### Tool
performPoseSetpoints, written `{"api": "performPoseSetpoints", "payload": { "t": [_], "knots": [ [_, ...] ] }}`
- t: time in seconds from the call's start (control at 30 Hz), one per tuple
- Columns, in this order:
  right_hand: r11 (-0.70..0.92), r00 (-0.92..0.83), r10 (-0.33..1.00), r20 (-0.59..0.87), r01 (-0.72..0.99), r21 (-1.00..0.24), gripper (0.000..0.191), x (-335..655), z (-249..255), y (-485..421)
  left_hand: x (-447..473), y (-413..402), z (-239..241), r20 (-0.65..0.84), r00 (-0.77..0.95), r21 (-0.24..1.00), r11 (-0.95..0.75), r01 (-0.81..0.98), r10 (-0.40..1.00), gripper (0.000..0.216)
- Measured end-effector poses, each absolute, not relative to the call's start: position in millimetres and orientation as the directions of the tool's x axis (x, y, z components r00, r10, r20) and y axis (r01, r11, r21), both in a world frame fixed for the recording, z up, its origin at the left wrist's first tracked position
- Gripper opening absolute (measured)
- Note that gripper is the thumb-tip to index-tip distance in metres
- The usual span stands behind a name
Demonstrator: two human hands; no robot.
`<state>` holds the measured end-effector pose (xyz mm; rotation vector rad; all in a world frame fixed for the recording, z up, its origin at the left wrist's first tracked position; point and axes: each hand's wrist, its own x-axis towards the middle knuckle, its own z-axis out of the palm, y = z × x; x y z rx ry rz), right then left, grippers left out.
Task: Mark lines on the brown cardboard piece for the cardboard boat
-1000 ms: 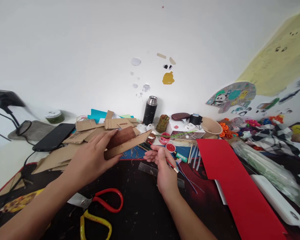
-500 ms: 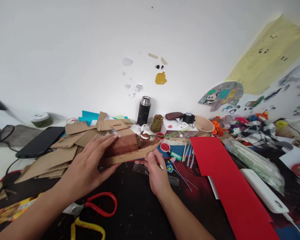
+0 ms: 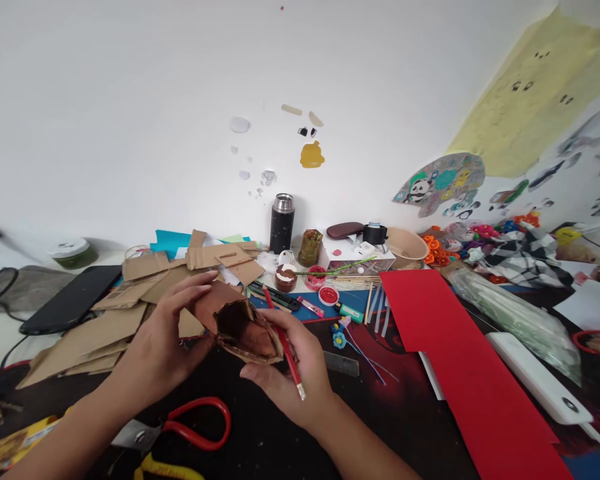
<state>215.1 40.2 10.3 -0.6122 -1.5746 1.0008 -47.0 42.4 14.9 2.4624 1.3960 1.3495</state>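
Observation:
Both my hands hold a folded cardboard piece [image 3: 240, 327] painted brown, turned so its open hollow faces me. My left hand [image 3: 167, 333] grips its left side with fingers curled over the top. My right hand [image 3: 285, 373] supports it from below on the right and also pinches a red-handled paintbrush [image 3: 283, 340] that slants up across my fingers. A small pot of brown paint [image 3: 285, 278] stands just behind, with a red paint lid [image 3: 329, 295] to its right.
Cardboard scraps [image 3: 130, 300] pile at the left beside a black phone [image 3: 70, 300]. Red and yellow scissors [image 3: 180, 433] lie near me. A red paper sheet [image 3: 455, 353], a black flask [image 3: 282, 223], a clear ruler [image 3: 343, 363] and craft clutter fill the right.
The cardboard piece has been turned from lying lengthwise to showing its open hollow. My right hand moved under it with the brush, and both hands came closer to me.

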Motion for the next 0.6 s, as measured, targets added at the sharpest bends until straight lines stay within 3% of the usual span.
{"api": "performPoseSetpoints", "payload": {
  "t": [0.37,0.6],
  "knots": [
    [0.554,-0.257,0.794,0.55,-0.067,-0.83,0.06,214.6,10.3,40.5,-47.5,44.5,15.7,0.654,0.226,0.397,-0.582,0.71,0.722,0.066],
    [0.408,-0.257,0.861,0.44,-0.169,-0.897,0.053,215.0,9.7,42.6,-51.1,44.3,16.9,0.65,0.259,0.35,-0.584,0.732,0.715,0.071]
  ]
}}
